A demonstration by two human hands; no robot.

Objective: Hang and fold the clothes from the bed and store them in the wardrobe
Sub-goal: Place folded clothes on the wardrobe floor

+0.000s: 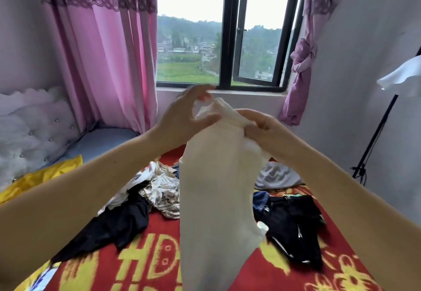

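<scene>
A cream white garment (216, 190) hangs in front of me over the bed, bunched at its top. My right hand (262, 128) grips that bunched top edge. My left hand (186, 112) is beside it with fingers spread, thumb and fingertips touching the garment's upper fold. Below lies a pile of clothes on the red and yellow blanket (145, 261): a black garment (114, 224) at left, a patterned white and tan one (161, 190) in the middle, a white one (278, 176) at right, blue denim (260, 199) and a black piece with white trim (296, 229).
A yellow cloth (38, 176) lies at the bed's left by the tufted headboard (34, 131). Pink curtains (102, 51) flank the window (227, 40). A black stand (376, 138) with a white item (403, 76) on it rises at the right wall.
</scene>
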